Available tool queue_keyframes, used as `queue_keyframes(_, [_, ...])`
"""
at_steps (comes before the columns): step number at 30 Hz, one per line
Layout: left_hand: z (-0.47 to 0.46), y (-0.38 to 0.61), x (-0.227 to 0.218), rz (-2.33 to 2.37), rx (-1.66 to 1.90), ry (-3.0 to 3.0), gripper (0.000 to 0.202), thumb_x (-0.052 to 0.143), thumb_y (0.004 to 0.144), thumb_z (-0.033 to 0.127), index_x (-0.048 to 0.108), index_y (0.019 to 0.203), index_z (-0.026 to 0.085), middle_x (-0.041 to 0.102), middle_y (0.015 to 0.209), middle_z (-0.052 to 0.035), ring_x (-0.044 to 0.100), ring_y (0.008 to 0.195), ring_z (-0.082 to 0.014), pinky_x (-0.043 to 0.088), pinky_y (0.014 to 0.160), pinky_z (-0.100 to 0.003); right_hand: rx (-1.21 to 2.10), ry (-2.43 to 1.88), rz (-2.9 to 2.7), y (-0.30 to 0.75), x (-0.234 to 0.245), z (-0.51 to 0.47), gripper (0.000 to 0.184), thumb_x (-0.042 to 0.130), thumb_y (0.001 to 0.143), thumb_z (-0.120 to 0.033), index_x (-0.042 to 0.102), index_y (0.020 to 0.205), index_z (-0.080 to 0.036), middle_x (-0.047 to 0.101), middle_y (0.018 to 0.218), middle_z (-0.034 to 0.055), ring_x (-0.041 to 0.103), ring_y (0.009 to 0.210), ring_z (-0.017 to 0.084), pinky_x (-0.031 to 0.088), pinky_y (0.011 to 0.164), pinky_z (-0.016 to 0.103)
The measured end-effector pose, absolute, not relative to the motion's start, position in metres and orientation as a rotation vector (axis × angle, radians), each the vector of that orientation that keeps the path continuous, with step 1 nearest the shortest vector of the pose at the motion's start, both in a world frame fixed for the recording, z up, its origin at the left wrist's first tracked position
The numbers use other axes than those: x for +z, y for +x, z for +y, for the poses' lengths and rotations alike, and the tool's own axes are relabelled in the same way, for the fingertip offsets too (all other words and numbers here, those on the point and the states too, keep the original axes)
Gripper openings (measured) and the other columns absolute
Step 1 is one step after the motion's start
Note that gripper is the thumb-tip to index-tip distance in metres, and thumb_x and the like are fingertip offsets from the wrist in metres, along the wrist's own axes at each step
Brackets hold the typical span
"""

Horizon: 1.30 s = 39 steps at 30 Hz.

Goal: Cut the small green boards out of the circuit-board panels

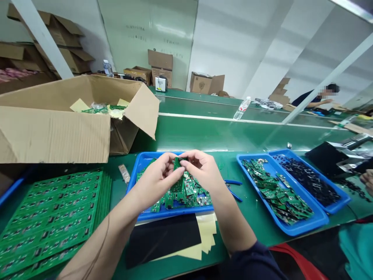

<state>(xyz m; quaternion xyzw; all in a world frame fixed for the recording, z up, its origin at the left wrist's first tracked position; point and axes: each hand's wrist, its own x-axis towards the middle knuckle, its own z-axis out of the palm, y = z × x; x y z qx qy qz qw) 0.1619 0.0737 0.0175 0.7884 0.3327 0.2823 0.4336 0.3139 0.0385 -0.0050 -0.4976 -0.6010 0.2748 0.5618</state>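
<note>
**One green circuit board [178, 164] up on edge, pinched at the fingertips**

On my feed, that single board stands between two hands, above the first of three blue trays. My left hand [155, 179] and right hand [202, 170] are both curled closed around it, with their fingertips meeting at its upper part. Neither hand is open, though I can't tell which one bears more of the board.

Directly below, the blue tray [175, 210] holds a loose pile of populated boards [186, 192], too tangled to count. One pair of blue-handled cutters [233, 187] lies just right of that tray. Further right are the other two trays, touching each other: one holds a heap of green boards [276, 192] and the other a heap of small black parts [305, 179].

To the left sit one stack of green panels [49, 221] and one open cardboard box [52, 132]. Nearer me, one black sheet [163, 241] rests on pale yellow sheets [206, 233].

Across the green conveyor [204, 132], I count two plastic bottles, [241, 109] and [107, 68]. One co-worker [309, 99] sits in the far distance, and another person's hand [366, 182] enters at the right edge.
</note>
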Motion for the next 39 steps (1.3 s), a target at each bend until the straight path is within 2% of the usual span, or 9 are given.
queue_keyframes(4, [0.079,0.161,0.022,0.818,0.645,1.803,0.020,0.044,0.079,0.036,0.050,0.074,0.018,0.039,0.050,0.0063,0.038,0.043,-0.0075,0.031,0.041,-0.020,0.605,-1.163,-1.458,0.317,-0.001,0.035,0.021,0.053,0.082,-0.025,0.065,0.098,-0.021,0.058,0.077,0.0008,0.054,0.067,0.011,0.047,0.063,0.025])
queue_keyframes(7, [0.080,0.161,0.023,0.839,0.650,1.771,0.023,0.043,0.078,0.038,0.049,0.068,0.018,0.039,0.044,0.0063,0.037,0.040,-0.0080,0.031,0.041,-0.020,0.513,-1.147,-1.521,0.319,0.003,0.030,0.025,0.047,0.087,-0.023,0.065,0.104,-0.025,0.057,0.073,-0.0004,0.054,0.067,0.010,0.047,0.064,0.025])
queue_keyframes(14, [0.077,0.157,0.025,1.014,0.918,1.990,0.024,0.046,0.074,0.037,0.056,0.066,0.017,0.051,0.065,0.0007,0.045,0.059,-0.0110,0.037,0.053,-0.022,0.153,-1.156,-1.673,0.315,0.003,0.019,0.036,0.046,0.087,-0.019,0.053,0.122,-0.028,0.058,0.076,-0.0007,0.054,0.071,0.012,0.048,0.068,0.028])
queue_keyframes(17, [0.076,0.154,0.028,1.020,0.827,1.991,0.027,0.045,0.076,0.039,0.057,0.067,0.017,0.049,0.058,0.0021,0.042,0.054,-0.0100,0.035,0.049,-0.021,0.100,-1.112,-1.673,0.310,0.002,0.016,0.029,0.050,0.084,-0.017,0.057,0.111,-0.024,0.062,0.081,0.0004,0.058,0.074,0.012,0.050,0.069,0.029])
queue_keyframes(20, [0.073,0.153,0.029,0.927,0.749,1.954,0.029,0.045,0.076,0.040,0.058,0.064,0.016,0.049,0.056,0.0019,0.043,0.053,-0.0105,0.036,0.048,-0.021,0.091,-1.103,-1.684,0.305,0.002,0.015,0.012,0.053,0.083,-0.016,0.061,0.091,-0.021,0.063,0.076,-0.0002,0.059,0.071,0.011,0.049,0.065,0.027])
queue_keyframes(22, [0.072,0.152,0.029,0.879,0.713,1.926,0.030,0.046,0.077,0.040,0.058,0.064,0.016,0.050,0.056,0.0013,0.044,0.053,-0.0108,0.038,0.049,-0.021,0.089,-1.114,-1.677,0.303,0.001,0.015,0.010,0.053,0.083,-0.016,0.061,0.086,-0.020,0.063,0.073,-0.0006,0.059,0.068,0.011,0.049,0.063,0.026])
queue_keyframes(30, [0.069,0.157,0.029,0.862,0.788,1.784,0.022,0.053,0.074,0.032,0.068,0.077,0.016,0.057,0.056,0.0013,0.046,0.046,-0.0093,0.040,0.043,-0.020,-0.040,-1.136,-1.674,0.303,0.000,0.013,0.020,0.050,0.084,-0.013,0.061,0.100,-0.021,0.067,0.085,0.0026,0.062,0.073,0.013,0.052,0.068,0.030])
queue_keyframes(34, [0.069,0.158,0.032,0.872,0.793,1.800,0.024,0.053,0.073,0.030,0.070,0.083,0.017,0.060,0.056,0.0012,0.047,0.045,-0.0093,0.040,0.041,-0.019,-0.063,-1.167,-1.727,0.305,0.000,0.013,0.029,0.050,0.085,-0.015,0.056,0.112,-0.021,0.066,0.082,0.0014,0.062,0.073,0.013,0.053,0.071,0.030])
queue_keyframes(39, [0.069,0.157,0.030,0.880,0.812,1.886,0.024,0.052,0.074,0.029,0.071,0.083,0.017,0.061,0.056,0.0003,0.047,0.046,-0.0097,0.040,0.042,-0.020,-0.005,-1.167,-1.757,0.307,0.001,0.013,0.030,0.048,0.086,-0.016,0.052,0.116,-0.021,0.066,0.083,0.0011,0.061,0.070,0.011,0.053,0.069,0.028])
